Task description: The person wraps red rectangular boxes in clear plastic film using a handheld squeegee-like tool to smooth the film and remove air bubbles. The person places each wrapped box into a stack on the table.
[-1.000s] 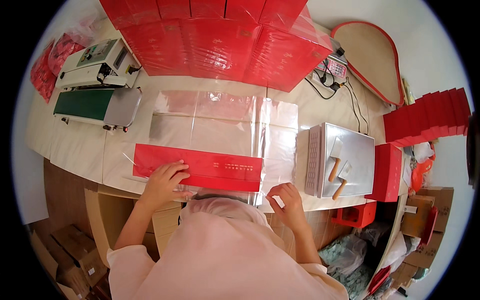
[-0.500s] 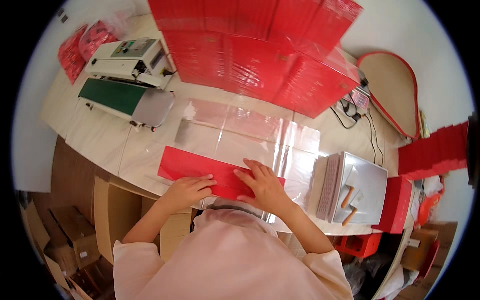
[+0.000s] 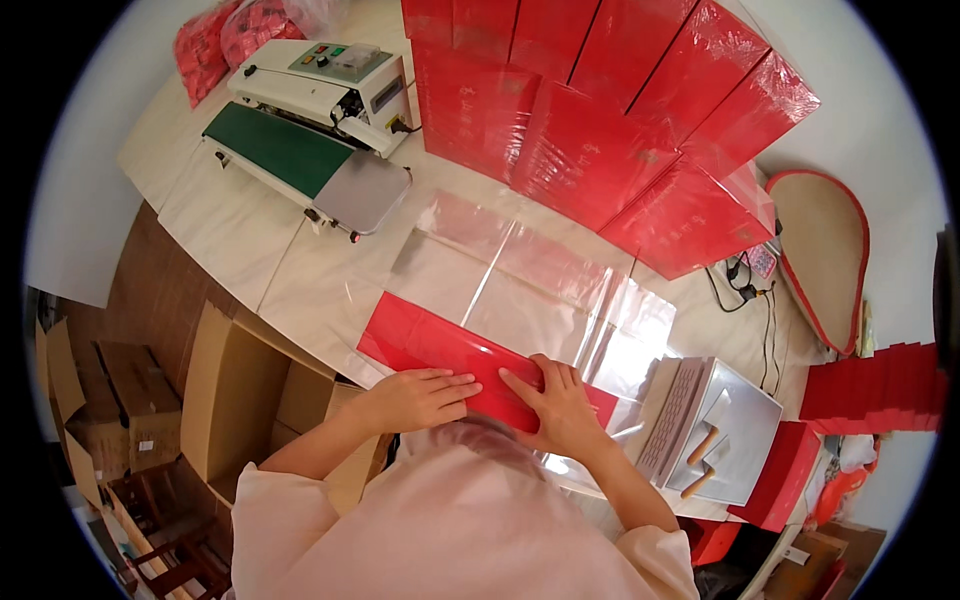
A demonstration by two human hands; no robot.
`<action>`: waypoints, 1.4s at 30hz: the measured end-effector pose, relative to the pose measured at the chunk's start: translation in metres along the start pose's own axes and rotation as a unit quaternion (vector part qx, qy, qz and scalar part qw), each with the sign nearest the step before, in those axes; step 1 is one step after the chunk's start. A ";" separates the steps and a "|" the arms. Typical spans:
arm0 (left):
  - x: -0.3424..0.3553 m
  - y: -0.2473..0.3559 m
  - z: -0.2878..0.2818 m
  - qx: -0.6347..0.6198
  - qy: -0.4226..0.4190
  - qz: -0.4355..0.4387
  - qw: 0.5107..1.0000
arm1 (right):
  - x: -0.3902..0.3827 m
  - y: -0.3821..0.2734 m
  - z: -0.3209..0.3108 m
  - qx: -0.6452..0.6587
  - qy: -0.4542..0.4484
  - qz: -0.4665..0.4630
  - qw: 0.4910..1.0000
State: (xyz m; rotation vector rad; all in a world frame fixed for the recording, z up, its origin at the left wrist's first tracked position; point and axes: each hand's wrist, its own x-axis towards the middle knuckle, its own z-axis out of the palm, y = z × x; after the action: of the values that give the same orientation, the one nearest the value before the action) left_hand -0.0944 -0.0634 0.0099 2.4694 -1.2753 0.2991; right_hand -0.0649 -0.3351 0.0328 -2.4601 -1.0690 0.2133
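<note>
A long red folded piece (image 3: 440, 340), like card or a flat carton, lies at the table's front edge close to my body. My left hand (image 3: 425, 398) rests on its near side with fingers stretched out. To its right, my right hand (image 3: 560, 402) presses on the piece, thumb and fingers apart. Neither hand is closed round it. Just beyond, clear plastic sheets or bags (image 3: 530, 272) lie flat and shiny, partly covered by the red piece.
A sealing machine with a green belt (image 3: 275, 150) stands at the far left. Plastic-wrapped red boxes (image 3: 580, 140) are stacked at the back. On the right, two wooden-handled scrapers (image 3: 705, 445) lie on a metal-topped box (image 3: 750, 465). An open cardboard carton (image 3: 235, 400) sits below left.
The whole view has turned and shifted, so the table's things appear moved and tilted. Both hands remain on the red piece; my right hand's fingers have bent a little.
</note>
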 end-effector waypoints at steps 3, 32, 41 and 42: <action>0.008 0.005 -0.004 -0.012 0.001 0.006 1.000 | -0.004 0.000 -0.014 0.018 -0.010 -0.009 1.000; 0.034 0.024 0.005 -0.083 -0.071 -0.062 0.992 | -0.106 -0.008 0.080 0.411 0.524 0.462 0.586; 0.035 0.023 0.002 -0.093 -0.085 -0.053 0.991 | -0.099 -0.002 0.086 0.391 0.577 0.455 0.554; 0.035 0.023 0.002 -0.099 -0.080 -0.049 0.991 | -0.099 -0.002 0.085 0.397 0.580 0.452 0.550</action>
State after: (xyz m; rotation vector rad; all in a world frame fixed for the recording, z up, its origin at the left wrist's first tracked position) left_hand -0.0931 -0.1028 0.0242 2.4148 -1.1770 -0.0503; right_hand -0.1612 -0.3770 -0.0457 -1.4015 0.7896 -0.4959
